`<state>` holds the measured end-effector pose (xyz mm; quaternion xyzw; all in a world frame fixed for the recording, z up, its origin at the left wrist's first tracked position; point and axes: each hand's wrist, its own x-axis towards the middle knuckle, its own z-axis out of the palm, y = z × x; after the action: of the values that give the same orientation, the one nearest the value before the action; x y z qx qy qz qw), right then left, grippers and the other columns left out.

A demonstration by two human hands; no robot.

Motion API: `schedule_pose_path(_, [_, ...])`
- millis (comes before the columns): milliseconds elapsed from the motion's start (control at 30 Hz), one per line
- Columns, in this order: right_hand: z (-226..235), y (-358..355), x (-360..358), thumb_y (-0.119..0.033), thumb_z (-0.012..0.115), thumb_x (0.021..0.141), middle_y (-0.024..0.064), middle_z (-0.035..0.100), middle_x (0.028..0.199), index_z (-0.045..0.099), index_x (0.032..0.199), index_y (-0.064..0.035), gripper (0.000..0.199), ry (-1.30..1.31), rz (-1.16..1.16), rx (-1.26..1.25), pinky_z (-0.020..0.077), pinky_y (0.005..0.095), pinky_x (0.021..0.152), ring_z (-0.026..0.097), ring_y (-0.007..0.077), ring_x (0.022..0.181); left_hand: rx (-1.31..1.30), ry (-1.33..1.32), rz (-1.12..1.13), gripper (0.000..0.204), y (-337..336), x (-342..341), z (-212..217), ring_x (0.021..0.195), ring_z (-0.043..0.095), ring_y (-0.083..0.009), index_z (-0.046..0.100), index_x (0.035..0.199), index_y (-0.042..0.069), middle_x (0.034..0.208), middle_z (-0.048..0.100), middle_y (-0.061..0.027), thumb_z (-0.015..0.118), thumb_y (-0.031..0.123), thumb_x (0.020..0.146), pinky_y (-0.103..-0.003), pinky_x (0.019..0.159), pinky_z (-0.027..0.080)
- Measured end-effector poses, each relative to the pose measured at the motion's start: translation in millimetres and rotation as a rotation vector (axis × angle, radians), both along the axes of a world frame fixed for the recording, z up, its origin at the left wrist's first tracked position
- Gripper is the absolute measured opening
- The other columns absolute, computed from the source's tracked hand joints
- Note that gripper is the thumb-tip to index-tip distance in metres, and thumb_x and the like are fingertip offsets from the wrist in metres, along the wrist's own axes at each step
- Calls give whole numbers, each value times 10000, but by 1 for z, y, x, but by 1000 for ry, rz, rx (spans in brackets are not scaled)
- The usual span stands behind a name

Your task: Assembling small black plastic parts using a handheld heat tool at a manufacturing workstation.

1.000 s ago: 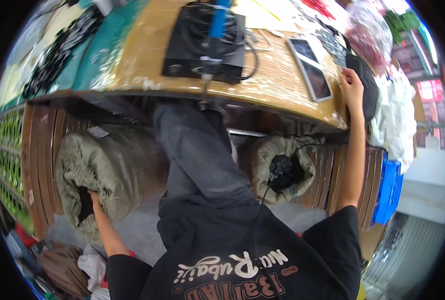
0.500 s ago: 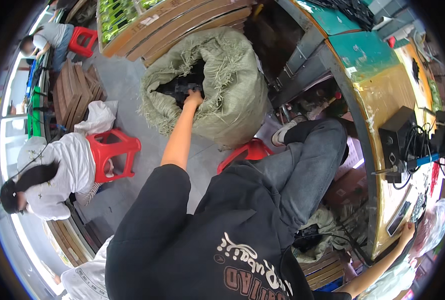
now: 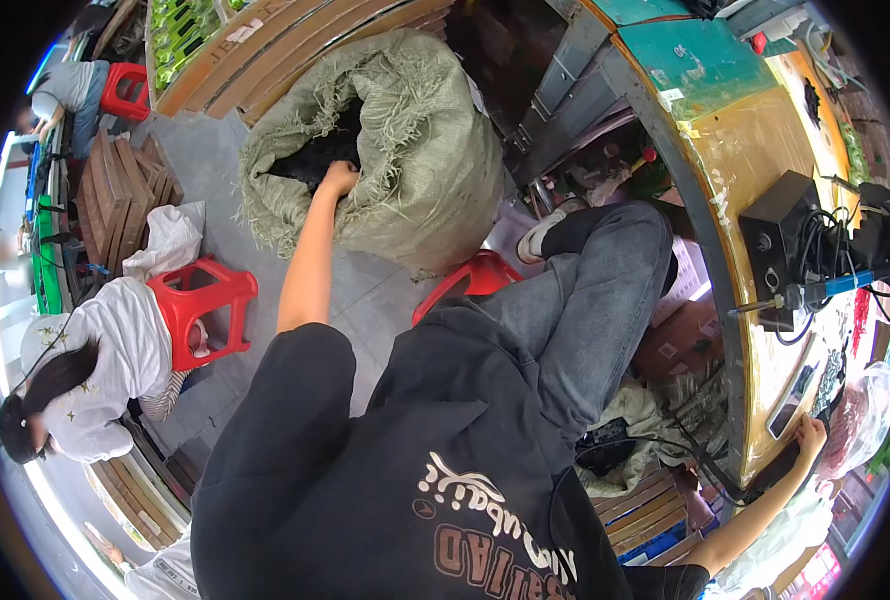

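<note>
A large woven sack [image 3: 420,185], pale green with a frayed rim, stands on the floor ahead of me. Inside its mouth lie black pieces [image 3: 300,163], too dark to tell one from another. My left hand [image 3: 341,178] is at the near side of the opening, its fingers curled closed; what they grip is hidden. Far to the right, my right hand [image 3: 812,436] rests by the workbench edge with its fingers bent together. Beside it lies a phone [image 3: 787,405]. I cannot make out what the right fingers hold.
On the workbench [image 3: 730,190] at right stand a black box [image 3: 777,240] with cables and a blue-handled tool [image 3: 845,287]. Red stools [image 3: 205,305] and a seated person [image 3: 105,365] are at left. Stacked brown boards [image 3: 315,50] lie behind the sack. A second sack [image 3: 640,405] sits under the bench.
The whole view has shifted, with the sack now further left and higher. My left hand has drawn back toward the sack's near rim, and its fingers look more curled. My right hand stays by the phone.
</note>
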<state>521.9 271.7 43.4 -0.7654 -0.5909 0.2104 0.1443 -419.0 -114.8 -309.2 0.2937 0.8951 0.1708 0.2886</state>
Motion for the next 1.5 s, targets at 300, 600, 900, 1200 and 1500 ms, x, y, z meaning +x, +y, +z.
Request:
schedule_pose_path(300, [-3, 7, -4, -109, 586, 745, -4, 506, 597, 538, 770, -35, 91, 12, -37, -35, 383, 165, 424, 477, 54, 496, 165, 196, 184, 236, -12, 25, 43, 585, 523, -301, 490, 696, -20, 634, 529, -184, 587, 187, 640, -360, 555, 405])
schedule_pose_path(600, [2, -21, -28, -118, 528, 801, 16, 540, 735, 555, 935, -8, 176, 13, 87, 153, 432, 180, 542, 485, 56, 617, 309, 346, 384, 340, -17, 51, 67, 498, 434, -170, 450, 629, -12, 541, 465, -66, 697, 218, 588, -301, 500, 375])
schedule_pose_path(900, [-1, -50, -49, -92, 526, 803, 48, 532, 799, 521, 956, 18, 188, 145, 85, 347, 460, 212, 616, 532, 108, 685, 441, 556, 450, 325, -17, 55, 129, 539, 432, -186, 449, 740, -26, 598, 457, -76, 637, 217, 634, -300, 545, 384])
schedule_pose_path(1200, [18, -112, -147, -59, 528, 795, 57, 518, 832, 502, 943, 34, 177, 250, 121, 536, 442, 212, 669, 526, 118, 734, 855, 801, 205, 275, 7, 114, 266, 627, 523, -142, 523, 914, -28, 778, 556, -82, 634, 95, 695, -255, 589, 430])
schedule_pose_path(1500, [30, -181, -248, 46, 500, 770, 86, 515, 775, 482, 883, 30, 116, 529, 102, 674, 436, 230, 656, 527, 132, 677, 1331, -470, -7, 196, 201, 250, 343, 721, 494, -58, 524, 881, 3, 760, 556, -10, 624, 61, 723, -186, 621, 382])
